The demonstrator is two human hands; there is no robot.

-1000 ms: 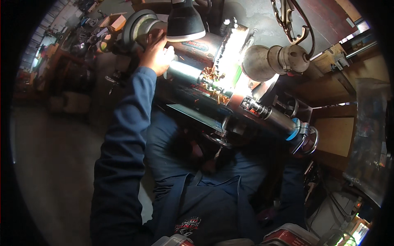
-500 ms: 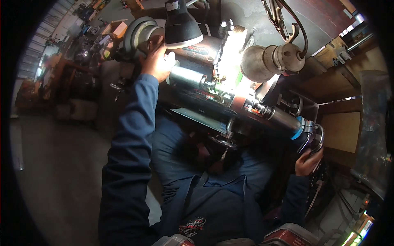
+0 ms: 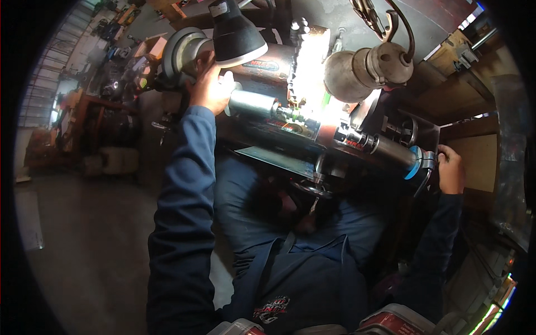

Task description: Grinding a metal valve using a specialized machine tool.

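Observation:
My left hand (image 3: 209, 90) has its fingers curled at the machine's left end, beside a steel cylinder (image 3: 251, 104) and below a round housing (image 3: 180, 58); what they grip is hidden. My right hand (image 3: 449, 170) is closed on a metal handle (image 3: 430, 160) at the right end, beside a blue collar (image 3: 414, 163) on another cylinder (image 3: 391, 154). Between the cylinders, a small shaft assembly (image 3: 291, 115) sits in glare before a grinding machine's bright middle section. A handwheel (image 3: 310, 187) hangs below the front tray (image 3: 273, 161).
A black lamp (image 3: 237, 39) and a pale metal lamp (image 3: 360, 72) hang over the machine. A wooden panel (image 3: 479, 162) and plastic sheeting (image 3: 511, 167) stand at right. A cluttered bench (image 3: 117, 72) is at back left. My legs are under the machine.
My right hand has risen from out of sight to the right-end handle, which has shifted. Orange sparks seen at the middle earlier are gone. My left hand stays at the left end.

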